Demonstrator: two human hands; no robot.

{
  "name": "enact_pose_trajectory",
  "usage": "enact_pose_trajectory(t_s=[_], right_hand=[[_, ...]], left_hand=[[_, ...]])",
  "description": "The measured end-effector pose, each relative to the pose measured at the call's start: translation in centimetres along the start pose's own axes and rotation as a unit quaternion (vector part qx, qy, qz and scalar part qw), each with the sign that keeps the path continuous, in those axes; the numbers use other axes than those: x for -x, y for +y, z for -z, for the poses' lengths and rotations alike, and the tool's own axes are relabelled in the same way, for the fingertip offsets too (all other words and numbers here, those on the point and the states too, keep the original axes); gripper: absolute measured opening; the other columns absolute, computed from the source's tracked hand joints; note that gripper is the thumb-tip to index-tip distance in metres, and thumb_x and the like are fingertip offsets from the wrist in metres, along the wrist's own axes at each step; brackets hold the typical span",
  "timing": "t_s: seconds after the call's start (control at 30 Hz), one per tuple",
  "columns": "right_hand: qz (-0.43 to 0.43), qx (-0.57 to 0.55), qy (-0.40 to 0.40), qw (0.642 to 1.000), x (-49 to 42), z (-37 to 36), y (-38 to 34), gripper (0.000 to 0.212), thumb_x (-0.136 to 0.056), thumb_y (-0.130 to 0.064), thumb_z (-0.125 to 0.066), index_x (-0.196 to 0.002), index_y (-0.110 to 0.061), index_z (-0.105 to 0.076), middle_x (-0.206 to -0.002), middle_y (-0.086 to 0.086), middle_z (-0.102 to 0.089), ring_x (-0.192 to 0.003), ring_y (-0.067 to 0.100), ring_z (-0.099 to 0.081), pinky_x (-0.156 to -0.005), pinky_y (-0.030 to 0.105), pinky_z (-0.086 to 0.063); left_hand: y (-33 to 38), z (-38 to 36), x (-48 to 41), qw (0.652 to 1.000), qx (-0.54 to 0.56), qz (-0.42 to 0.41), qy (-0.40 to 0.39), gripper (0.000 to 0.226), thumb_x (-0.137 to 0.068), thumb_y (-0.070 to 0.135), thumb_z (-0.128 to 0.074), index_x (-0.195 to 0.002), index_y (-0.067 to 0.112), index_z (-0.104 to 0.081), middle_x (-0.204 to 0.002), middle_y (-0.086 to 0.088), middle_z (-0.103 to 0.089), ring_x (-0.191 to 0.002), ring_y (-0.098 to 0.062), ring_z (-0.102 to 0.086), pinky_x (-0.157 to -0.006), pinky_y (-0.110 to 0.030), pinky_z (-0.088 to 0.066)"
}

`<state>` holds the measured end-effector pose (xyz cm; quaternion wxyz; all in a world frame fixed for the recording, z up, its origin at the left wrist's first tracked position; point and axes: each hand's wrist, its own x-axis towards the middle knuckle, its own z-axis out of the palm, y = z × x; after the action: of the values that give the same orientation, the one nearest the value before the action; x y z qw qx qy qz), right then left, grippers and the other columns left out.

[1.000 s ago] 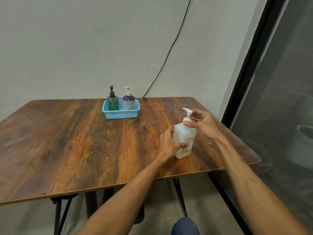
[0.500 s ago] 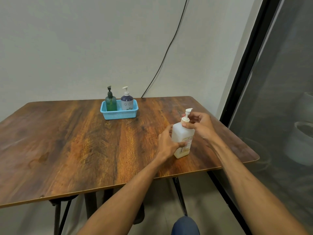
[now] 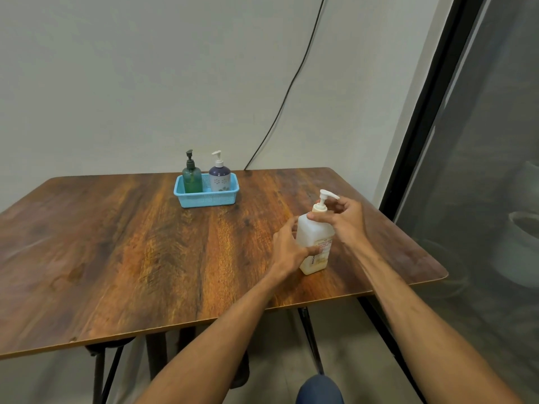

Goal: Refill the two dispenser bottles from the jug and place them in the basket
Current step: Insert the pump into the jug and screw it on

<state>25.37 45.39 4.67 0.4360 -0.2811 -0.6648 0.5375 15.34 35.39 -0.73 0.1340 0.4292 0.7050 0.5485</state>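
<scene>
A white jug with a pump top stands upright near the table's right front edge. My left hand grips its body from the left, thumb across the label. My right hand wraps its fingers round the pump collar at the neck. A green dispenser bottle and a purple-and-white dispenser bottle stand upright side by side inside the blue basket at the back of the table.
The wooden table ends close to the jug on the right, beside a dark glass door. A black cable runs down the wall behind the basket. Table legs show below the front edge.
My right hand has shifted lower round the pump collar, and the pump spout seems turned more to the right. The jug stays in place under my left hand.
</scene>
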Motion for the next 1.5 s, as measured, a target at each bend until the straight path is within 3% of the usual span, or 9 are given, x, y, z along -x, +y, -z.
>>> enact_pose_trajectory(t_s=[0.23,0.5,0.63,0.77,0.9,1.03,1.23,1.4,1.5], right_hand=[[-0.026,-0.048,-0.107,0.993,0.0,1.0,-0.5,0.039,-0.081,0.010,-0.075,-0.118,0.002,-0.068,-0.107,0.006,-0.078,-0.105,0.020,-0.073,-0.075,0.023,-0.059],[0.038,0.067,-0.032,0.997,-0.7,0.7,0.1,0.049,-0.059,-0.004,-0.095,-0.102,-0.002,-0.070,-0.098,0.009,-0.075,-0.084,0.015,-0.071,-0.070,0.023,-0.058],[0.005,0.032,-0.125,0.992,-0.6,1.5,-1.0,0.043,-0.077,0.006,-0.081,-0.117,-0.001,-0.069,-0.110,0.006,-0.076,-0.102,0.016,-0.073,-0.077,0.019,-0.056],[0.030,0.073,-0.062,0.995,-0.6,1.3,-0.8,0.031,-0.068,0.000,-0.089,-0.096,-0.006,-0.076,-0.095,0.005,-0.078,-0.084,0.012,-0.073,-0.073,0.030,-0.059],[0.039,0.106,-0.055,0.992,-1.0,0.8,-0.5,0.043,-0.059,-0.007,-0.096,-0.089,-0.007,-0.065,-0.083,0.000,-0.069,-0.069,0.003,-0.063,-0.064,0.022,-0.055],[0.019,0.073,-0.125,0.989,-1.1,1.8,-1.1,0.041,-0.075,0.004,-0.083,-0.112,-0.004,-0.070,-0.104,0.002,-0.075,-0.092,0.009,-0.071,-0.081,0.024,-0.055],[0.042,0.103,-0.043,0.993,-1.1,0.8,-0.2,0.041,-0.061,-0.011,-0.096,-0.094,-0.008,-0.072,-0.095,0.012,-0.073,-0.082,0.017,-0.067,-0.073,0.030,-0.058],[0.021,0.068,-0.118,0.990,-0.8,1.3,-1.0,0.038,-0.077,-0.002,-0.084,-0.113,-0.006,-0.071,-0.105,0.003,-0.074,-0.094,0.013,-0.069,-0.075,0.017,-0.055],[0.014,0.054,-0.105,0.993,-0.7,1.5,-0.6,0.032,-0.079,0.003,-0.079,-0.110,-0.005,-0.075,-0.105,0.003,-0.078,-0.099,0.018,-0.073,-0.075,0.023,-0.057]], left_hand=[[-0.3,0.0,-0.1,1.000,-0.006,0.006,-0.004,0.082,-0.068,0.027,-0.090,-0.138,0.015,-0.049,-0.133,-0.002,-0.060,-0.119,-0.016,-0.057,-0.097,-0.033,-0.052],[-0.4,-0.1,-0.3,1.000,-0.011,0.010,-0.006,0.084,-0.064,0.027,-0.092,-0.137,0.019,-0.051,-0.130,0.000,-0.062,-0.119,-0.017,-0.058,-0.099,-0.042,-0.053],[-0.6,-0.1,-0.3,1.000,-0.014,0.012,-0.003,0.087,-0.064,0.030,-0.092,-0.138,0.017,-0.050,-0.132,-0.001,-0.061,-0.120,-0.017,-0.057,-0.100,-0.044,-0.052],[-0.6,-0.3,-0.4,1.000,-0.012,0.014,0.000,0.086,-0.064,0.028,-0.092,-0.138,0.018,-0.050,-0.132,-0.001,-0.061,-0.120,-0.017,-0.057,-0.100,-0.043,-0.053],[-0.7,-0.3,-0.2,1.000,-0.014,0.013,0.001,0.089,-0.059,0.034,-0.093,-0.136,0.023,-0.051,-0.129,0.003,-0.062,-0.120,-0.018,-0.056,-0.099,-0.046,-0.052],[-0.7,-0.3,-0.3,1.000,-0.013,0.012,0.009,0.085,-0.064,0.029,-0.092,-0.137,0.017,-0.051,-0.131,0.000,-0.062,-0.119,-0.017,-0.057,-0.100,-0.041,-0.052],[-0.7,-0.3,-0.3,1.000,-0.015,0.008,0.007,0.085,-0.063,0.026,-0.092,-0.137,0.019,-0.051,-0.130,0.001,-0.062,-0.119,-0.016,-0.057,-0.097,-0.036,-0.053],[-0.7,-0.2,-0.3,1.000,-0.013,0.013,0.006,0.086,-0.062,0.027,-0.093,-0.137,0.020,-0.051,-0.129,0.001,-0.062,-0.119,-0.017,-0.056,-0.097,-0.036,-0.051],[-0.8,-0.4,-0.3,1.000,-0.016,0.006,0.004,0.084,-0.064,0.027,-0.092,-0.137,0.019,-0.051,-0.131,0.000,-0.061,-0.121,-0.017,-0.055,-0.099,-0.035,-0.050]])
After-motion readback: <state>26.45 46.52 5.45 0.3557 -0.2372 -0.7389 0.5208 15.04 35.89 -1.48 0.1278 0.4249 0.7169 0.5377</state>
